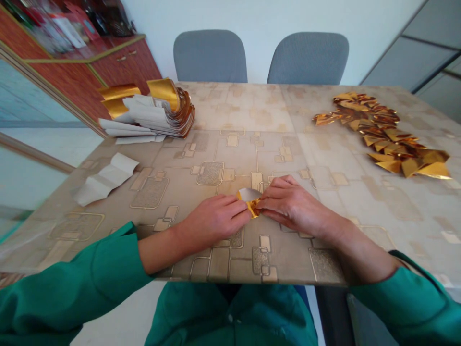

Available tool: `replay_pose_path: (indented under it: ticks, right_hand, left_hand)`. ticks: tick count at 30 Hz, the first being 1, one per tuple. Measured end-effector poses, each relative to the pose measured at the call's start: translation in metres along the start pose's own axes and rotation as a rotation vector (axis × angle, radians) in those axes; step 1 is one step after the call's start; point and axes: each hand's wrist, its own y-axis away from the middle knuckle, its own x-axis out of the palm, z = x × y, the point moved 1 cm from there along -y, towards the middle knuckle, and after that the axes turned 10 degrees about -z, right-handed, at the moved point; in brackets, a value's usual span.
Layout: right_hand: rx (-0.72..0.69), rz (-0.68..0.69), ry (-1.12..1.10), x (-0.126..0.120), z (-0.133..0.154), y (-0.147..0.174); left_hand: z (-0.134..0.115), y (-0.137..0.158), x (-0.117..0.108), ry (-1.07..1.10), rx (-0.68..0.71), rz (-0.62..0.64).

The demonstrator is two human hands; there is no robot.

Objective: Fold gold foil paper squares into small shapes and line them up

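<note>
A small sheet of gold foil paper point(254, 207), partly folded with its pale underside showing at the top, sits between my two hands near the table's front edge. My left hand point(219, 215) grips its left side, fingers pressed together. On the right side, my right hand point(291, 204) pinches the same paper between thumb and fingers. Part of the paper is hidden under the fingertips. Over to the left lies a single creased sheet point(107, 179), pale side up.
A curled stack of gold paper sheets point(162, 113) stands at the back left. Several folded gold pieces point(389, 132) lie in a long pile at the right. Beyond the patterned table point(252, 108) are two grey chairs point(211, 55). A wooden cabinet point(122, 62) is at the left.
</note>
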Motion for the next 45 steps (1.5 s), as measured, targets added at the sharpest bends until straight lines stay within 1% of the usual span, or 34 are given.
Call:
replay_pose_path:
  ticks: [3,5,7,9,11,13,18,22,28,32,38,41,45]
  right_hand:
    - [0.0,-0.006,-0.017,0.003,0.003,0.001]
    - [0.026,-0.031,-0.026,0.007,0.005,0.001]
    - [0.091,-0.077,-0.036,0.012,0.008,0.0]
    - [0.192,-0.141,-0.034,0.017,0.012,-0.001]
    - [0.274,-0.183,0.02,0.021,0.016,-0.002]
    - [0.307,-0.207,0.09,0.023,0.019,-0.002]
    - [0.296,-0.214,0.158,0.019,0.015,0.001]
    - [0.305,-0.22,0.126,0.014,0.011,0.001]
    - [0.25,-0.167,-0.019,0.015,0.006,0.001]
    - [0.176,-0.109,0.004,0.013,0.005,0.002]
    - [0.121,-0.04,-0.014,0.01,0.003,0.002]
    - [0.111,-0.029,0.013,0.01,0.003,0.001]
    - [0.103,-0.064,0.077,0.011,0.007,0.0]
  left_hand:
    - [0.003,0.007,-0.003,-0.018,0.026,-0.064]
    - [0.003,0.012,-0.003,-0.011,0.025,-0.087]
    - [0.001,0.014,-0.003,-0.007,0.012,-0.077]
    - [-0.001,0.016,-0.002,-0.001,-0.002,-0.065]
    - [-0.003,0.018,-0.001,0.009,-0.007,-0.073]
    - [-0.003,0.018,0.0,0.019,-0.006,-0.072]
    - [0.005,0.015,0.001,0.047,0.015,-0.089]
    - [0.01,0.011,0.003,0.036,0.036,-0.109]
    - [0.009,0.007,0.004,-0.037,0.029,-0.09]
    - [0.009,0.009,0.005,-0.07,0.034,-0.115]
    - [0.011,0.01,0.005,-0.06,0.024,-0.142]
    - [0.012,0.01,0.007,-0.022,-0.04,-0.175]
    - [0.011,0.01,0.012,0.089,-0.217,-0.255]
